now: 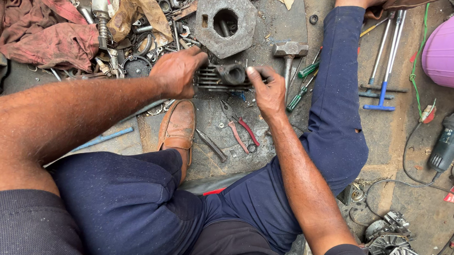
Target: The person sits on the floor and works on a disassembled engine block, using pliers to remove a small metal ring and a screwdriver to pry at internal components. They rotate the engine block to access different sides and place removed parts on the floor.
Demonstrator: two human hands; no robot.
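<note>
- while both hands grip it, i see a dark metal engine cylinder with fins (224,76) lying on its side on the dirty floor (278,18), just in front of the brown shoe (178,127).
- my left hand (177,72) is closed over the left end of the cylinder, fingers curled on top of the fins.
- my right hand (268,91) holds the right end, with the thumb pressed on the top near the round hole.
- just behind the cylinder sits a big grey metal block with a hole in it (226,21).
- a hammer (288,56) lies just to the right of the cylinder, and green-handled screwdrivers (302,81) lie beside my right hand.
- red-handled pliers (240,131) lie on the floor just below the cylinder, between my legs.
- a red rag (44,31) and a heap of small metal parts (146,39) are to the far left.
- long t-shaped wrenches (385,59) lie well apart on the right, past my blue trouser leg (336,112).
- a pink round tub (447,51) and a grey power grinder (449,138) are at the right edge.
</note>
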